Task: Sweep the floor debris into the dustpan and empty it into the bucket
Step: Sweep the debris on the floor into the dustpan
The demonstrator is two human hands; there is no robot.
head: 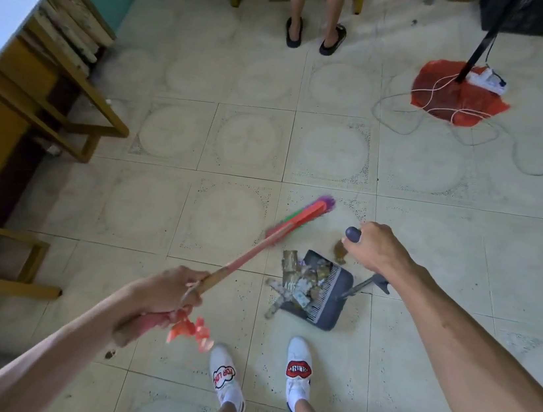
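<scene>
While debris [298, 283] fills dustpan [330, 300] – tiled floor [237, 139] | left grip [161, 298] clasps broom [258, 245] | right grip [375, 247] clasps dustpan handle [353, 234]

Pale patterned tile floor [237, 139] under dark dustpan [333, 304], scattered debris [291, 284], red mat [457, 95], white cable [498, 149].

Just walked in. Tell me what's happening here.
A person is sweeping. The left hand grips a broom, its head on the floor just beyond a dustpan. The right hand holds the dustpan's upright handle. Debris sits half in the pan, half spilling off its lip.
</scene>
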